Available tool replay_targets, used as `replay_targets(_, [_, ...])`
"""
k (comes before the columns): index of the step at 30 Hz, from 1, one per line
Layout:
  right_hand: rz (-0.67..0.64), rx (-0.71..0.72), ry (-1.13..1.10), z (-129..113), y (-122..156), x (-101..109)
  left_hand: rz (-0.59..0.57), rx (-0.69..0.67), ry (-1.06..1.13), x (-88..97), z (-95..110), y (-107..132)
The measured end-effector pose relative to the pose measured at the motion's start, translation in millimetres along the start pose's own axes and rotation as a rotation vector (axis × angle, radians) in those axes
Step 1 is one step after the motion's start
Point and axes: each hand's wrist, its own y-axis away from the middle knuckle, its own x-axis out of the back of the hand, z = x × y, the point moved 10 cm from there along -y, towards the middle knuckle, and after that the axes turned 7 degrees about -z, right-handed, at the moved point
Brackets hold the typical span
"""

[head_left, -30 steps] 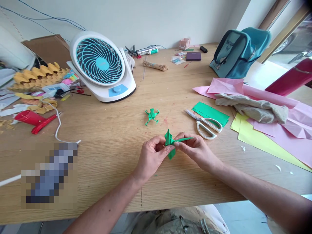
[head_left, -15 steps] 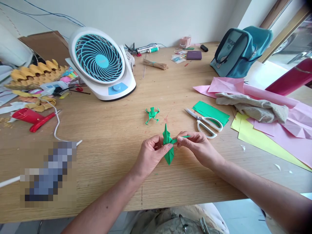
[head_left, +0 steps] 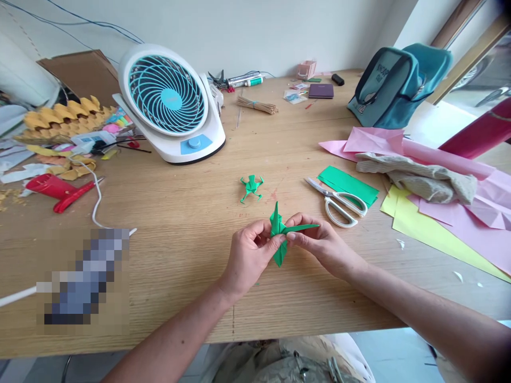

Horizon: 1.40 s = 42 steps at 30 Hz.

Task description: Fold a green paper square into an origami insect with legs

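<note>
A partly folded piece of green origami paper [head_left: 280,254] is held between both hands above the near part of the table. One narrow point of it stands up and another sticks out to the right. My left hand [head_left: 248,258] pinches its left side, thumb across the front. My right hand [head_left: 325,246] is closed at its right side, thumb and fingers by the base of the sideways point. Just beyond lies a finished green paper frog [head_left: 251,188] with spread legs. White-handled scissors [head_left: 337,205] rest partly over green paper sheets [head_left: 348,183].
A white fan [head_left: 167,98] stands at the back left. Left are a red glue gun [head_left: 66,192] and a blurred-out object [head_left: 85,284]. Pink paper [head_left: 375,141], a grey glove [head_left: 419,175] and yellow paper [head_left: 415,223] lie right, below a teal bag [head_left: 389,88].
My right fingers have shifted inward to the base of the sideways point, which now shows more of its length, pointing right. The left hand keeps its pinch.
</note>
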Motion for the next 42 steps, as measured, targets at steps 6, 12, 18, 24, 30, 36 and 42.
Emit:
replay_targets(6, [-0.007,0.052,0.112,-6,1,1,-0.02,-0.047,-0.053,-2.0,6,-1])
replay_targets(12, [-0.008,0.08,0.168,-13,1,4,-0.076,-0.018,0.006,-5.2,-2,-3])
replay_targets(18, [-0.118,0.029,0.194,-11,0,7,-0.136,-0.019,0.083,-8.6,-1,-4])
replay_targets(24, [-0.131,0.054,0.084,-7,-2,7,-0.18,0.001,0.185,-12.0,0,-2])
replay_targets(30, [-0.088,0.023,0.07,-6,-3,11,-0.194,0.03,0.28,-15.1,-4,-3])
replay_targets(36, [-0.063,-0.011,-0.052,4,-3,3,-0.119,-0.016,0.116,-12.0,4,-2])
replay_targets(42, [-0.05,-0.126,-0.197,21,-3,1,0.023,-0.032,0.036,-0.6,11,1])
